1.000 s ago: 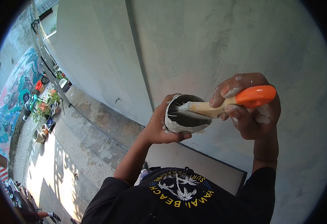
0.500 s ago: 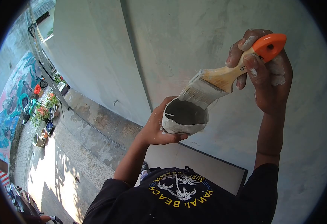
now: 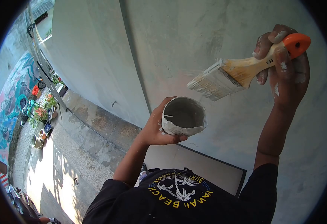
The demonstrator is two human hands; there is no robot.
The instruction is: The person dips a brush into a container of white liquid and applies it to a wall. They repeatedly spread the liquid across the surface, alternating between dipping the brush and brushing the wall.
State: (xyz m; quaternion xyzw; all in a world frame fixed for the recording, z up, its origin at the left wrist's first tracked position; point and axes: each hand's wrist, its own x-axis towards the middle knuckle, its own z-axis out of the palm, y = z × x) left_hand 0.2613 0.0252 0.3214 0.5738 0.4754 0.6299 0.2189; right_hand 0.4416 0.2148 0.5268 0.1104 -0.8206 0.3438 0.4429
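A wide paintbrush (image 3: 241,72) with a wooden handle and orange end is pinched in the fingers of my right hand (image 3: 288,71), at the upper right. Its bristles, coated in whitish paint, point left and down, above the cup and apart from it. My left hand (image 3: 156,127) wraps round a paint-crusted cup (image 3: 185,128) whose open top faces me; the inside looks grey. Pale paint spots mark the fingers of both hands.
A pale wall (image 3: 185,37) fills the area behind my hands. At the left, a ladder (image 3: 46,67) leans over the paved ground (image 3: 85,149), near potted plants (image 3: 40,115) and a colourful mural (image 3: 12,104). A framed panel (image 3: 193,164) lies below the cup.
The brush has come away from the cup's rim and moved up and right with my right hand. My left hand and the cup have hardly moved.
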